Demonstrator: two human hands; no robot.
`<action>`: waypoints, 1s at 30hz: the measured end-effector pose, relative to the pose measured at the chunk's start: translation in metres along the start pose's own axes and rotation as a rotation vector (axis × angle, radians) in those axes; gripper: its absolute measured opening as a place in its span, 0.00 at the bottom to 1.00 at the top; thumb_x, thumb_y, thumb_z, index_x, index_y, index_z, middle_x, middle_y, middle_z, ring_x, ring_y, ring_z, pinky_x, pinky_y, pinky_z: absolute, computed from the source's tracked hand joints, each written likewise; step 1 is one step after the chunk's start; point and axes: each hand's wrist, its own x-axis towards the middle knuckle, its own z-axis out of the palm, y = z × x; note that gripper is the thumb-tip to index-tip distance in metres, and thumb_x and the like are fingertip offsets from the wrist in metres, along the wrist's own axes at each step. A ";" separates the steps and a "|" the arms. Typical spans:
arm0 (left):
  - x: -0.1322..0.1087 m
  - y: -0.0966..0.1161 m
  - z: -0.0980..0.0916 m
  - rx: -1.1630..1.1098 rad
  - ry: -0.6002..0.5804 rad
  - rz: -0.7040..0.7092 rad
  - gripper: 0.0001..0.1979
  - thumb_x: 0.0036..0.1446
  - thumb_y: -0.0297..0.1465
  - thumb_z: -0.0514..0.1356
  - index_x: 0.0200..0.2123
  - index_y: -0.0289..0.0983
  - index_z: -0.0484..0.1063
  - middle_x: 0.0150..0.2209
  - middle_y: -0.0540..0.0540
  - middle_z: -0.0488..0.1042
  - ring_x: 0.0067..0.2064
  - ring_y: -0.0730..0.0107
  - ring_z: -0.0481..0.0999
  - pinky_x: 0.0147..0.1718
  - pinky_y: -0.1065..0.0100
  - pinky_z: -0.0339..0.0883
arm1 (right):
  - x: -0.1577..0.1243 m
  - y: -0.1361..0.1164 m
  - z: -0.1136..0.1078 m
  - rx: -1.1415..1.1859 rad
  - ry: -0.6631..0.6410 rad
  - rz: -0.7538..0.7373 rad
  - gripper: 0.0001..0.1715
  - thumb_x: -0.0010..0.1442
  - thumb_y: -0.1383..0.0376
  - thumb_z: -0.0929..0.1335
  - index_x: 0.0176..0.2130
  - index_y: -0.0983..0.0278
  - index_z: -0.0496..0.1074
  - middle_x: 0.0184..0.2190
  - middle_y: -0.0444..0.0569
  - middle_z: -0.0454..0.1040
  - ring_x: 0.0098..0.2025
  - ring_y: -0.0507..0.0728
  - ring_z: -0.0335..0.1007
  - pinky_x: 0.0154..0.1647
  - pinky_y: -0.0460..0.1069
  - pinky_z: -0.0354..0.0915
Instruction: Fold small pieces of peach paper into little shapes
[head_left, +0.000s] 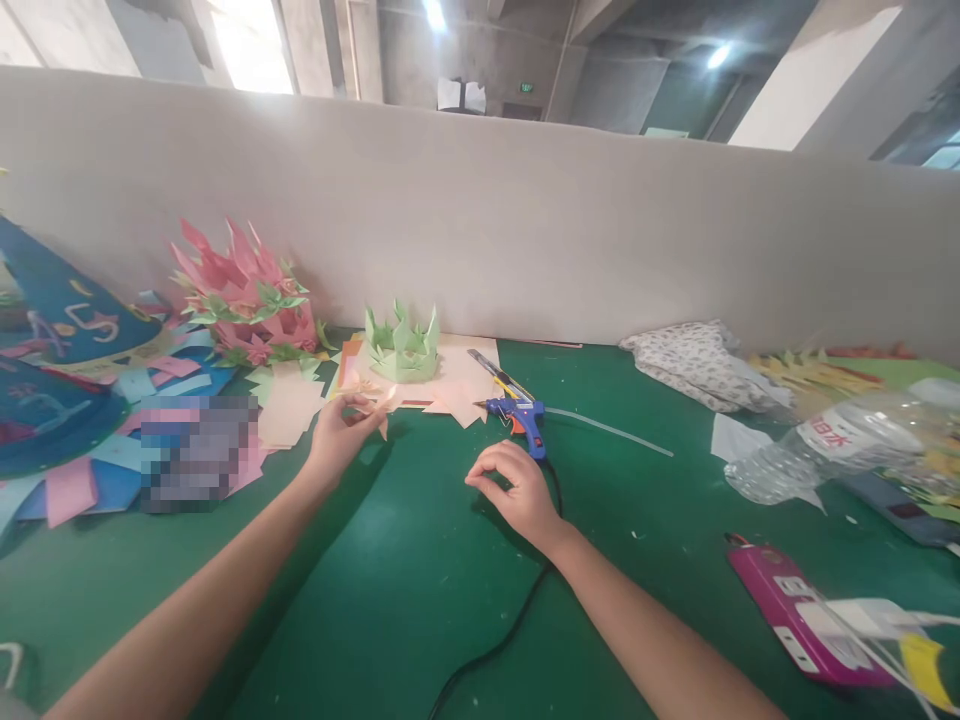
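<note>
"In the head view, how is the left hand (341, 432)?"

"Pinched on a peach paper piece (385, 403), above the green table (397, 580), near the light-green paper crown (405, 357)."

"And the right hand (519, 492)?"

"Curled, thumb and fingertips together — just this side of the blue glue gun (529, 418)."

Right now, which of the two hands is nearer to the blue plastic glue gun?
Right. The right hand is just on the near side of the glue gun; the left hand is farther away, to its left.
</note>
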 end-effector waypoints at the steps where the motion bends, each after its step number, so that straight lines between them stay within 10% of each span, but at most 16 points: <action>1: 0.008 -0.002 -0.003 0.052 0.047 -0.002 0.21 0.37 0.44 0.65 0.30 0.37 0.64 0.31 0.48 0.71 0.33 0.65 0.75 0.28 0.70 0.65 | 0.000 -0.001 0.000 0.007 -0.010 -0.001 0.07 0.58 0.65 0.66 0.27 0.62 0.68 0.26 0.44 0.71 0.30 0.53 0.65 0.37 0.50 0.61; 12: 0.040 -0.016 0.008 0.215 0.066 0.230 0.15 0.41 0.41 0.63 0.28 0.35 0.68 0.39 0.45 0.63 0.32 0.71 0.72 0.37 0.63 0.70 | -0.001 -0.002 0.001 -0.062 -0.104 -0.060 0.11 0.63 0.65 0.60 0.28 0.62 0.64 0.24 0.45 0.65 0.29 0.53 0.60 0.32 0.49 0.59; 19: 0.040 -0.019 0.002 0.671 0.263 0.588 0.07 0.50 0.35 0.58 0.31 0.38 0.71 0.45 0.40 0.62 0.50 0.51 0.63 0.52 0.48 0.54 | -0.001 -0.003 0.004 -0.107 -0.109 -0.062 0.17 0.63 0.65 0.58 0.23 0.62 0.59 0.20 0.43 0.59 0.26 0.52 0.55 0.30 0.48 0.56; 25: 0.031 -0.002 0.051 0.641 -0.222 0.783 0.10 0.58 0.30 0.49 0.40 0.37 0.68 0.46 0.41 0.66 0.49 0.59 0.67 0.48 0.57 0.61 | 0.001 -0.003 0.005 -0.073 -0.121 0.020 0.10 0.62 0.66 0.61 0.27 0.62 0.60 0.24 0.44 0.64 0.28 0.52 0.60 0.31 0.47 0.59; 30: 0.049 -0.003 0.108 0.646 -0.378 0.844 0.14 0.57 0.28 0.51 0.47 0.39 0.65 0.55 0.40 0.62 0.54 0.58 0.64 0.50 0.56 0.60 | 0.007 0.013 -0.014 -0.342 0.114 0.116 0.03 0.60 0.65 0.61 0.35 0.63 0.62 0.30 0.49 0.66 0.33 0.57 0.63 0.36 0.51 0.61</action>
